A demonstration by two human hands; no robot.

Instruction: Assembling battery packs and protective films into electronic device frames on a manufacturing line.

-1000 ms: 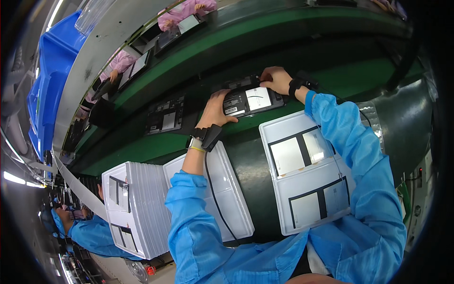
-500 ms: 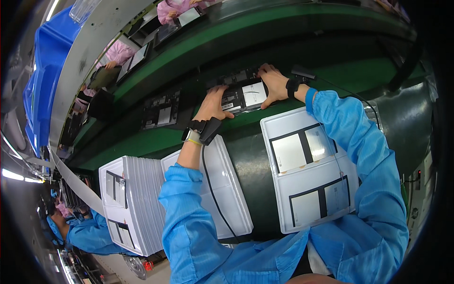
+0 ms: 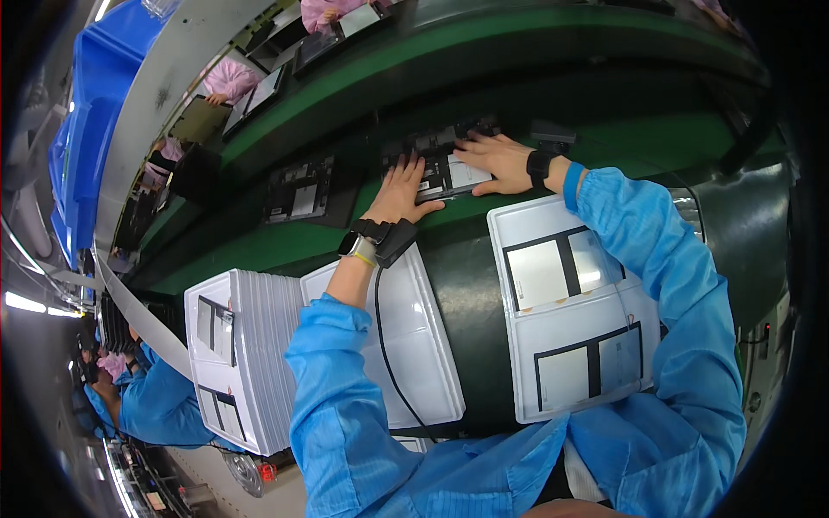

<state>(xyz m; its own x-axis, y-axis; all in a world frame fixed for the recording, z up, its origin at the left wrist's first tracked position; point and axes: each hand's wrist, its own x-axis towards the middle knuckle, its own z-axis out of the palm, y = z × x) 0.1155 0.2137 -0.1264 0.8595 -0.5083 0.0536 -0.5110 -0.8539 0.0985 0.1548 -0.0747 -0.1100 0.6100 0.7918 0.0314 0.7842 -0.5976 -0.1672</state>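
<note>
An opened laptop base [image 3: 439,180] lies on the green bench, its dark inner parts and a white label showing. My left hand [image 3: 399,190] rests on its left side, fingers spread and nearly flat. Over its right side lies my right hand [image 3: 503,164], fingers stretched out across the white label and partly hiding it. Neither hand is closed round anything. Close to my right forearm, a white tray [image 3: 553,330] holds two flat rectangular packs, the upper pack [image 3: 542,274] and the lower pack [image 3: 566,380], each with pale panels and dark bands.
A second opened laptop base [image 3: 302,190] lies further left. Beneath my left forearm is another white tray [image 3: 414,354], beside a tall stack of white trays [image 3: 275,363]. A small black box [image 3: 553,133] sits beyond my right hand. People in pink work across the bench.
My hands have gone from holding the laptop base's two side edges to lying flatter on top of it. The right hand moved inward over the white label. The view shifted slightly.
</note>
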